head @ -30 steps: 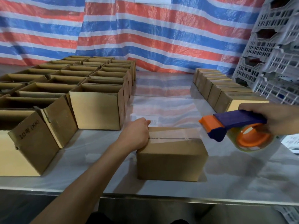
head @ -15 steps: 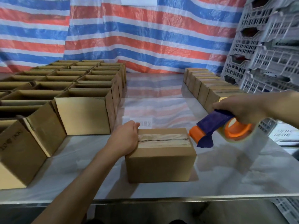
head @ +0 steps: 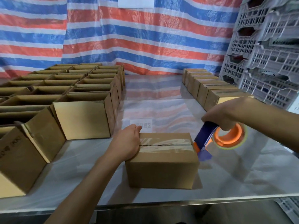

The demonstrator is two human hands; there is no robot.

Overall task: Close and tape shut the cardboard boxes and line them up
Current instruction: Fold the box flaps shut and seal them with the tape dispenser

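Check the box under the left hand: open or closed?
Closed: flat flaps on the box, clear tape along the seam up to the tape dispenser.

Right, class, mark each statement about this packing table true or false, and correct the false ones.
1. The left hand holds the closed box at its left end. True.
2. The right hand holds scissors. False: it grips a tape dispenser at the box's right end.
3. A strip of clear tape runs along the closed box's top seam. True.
4. The boxes on the far left are taped shut. False: those open boxes stand untaped, tops open.
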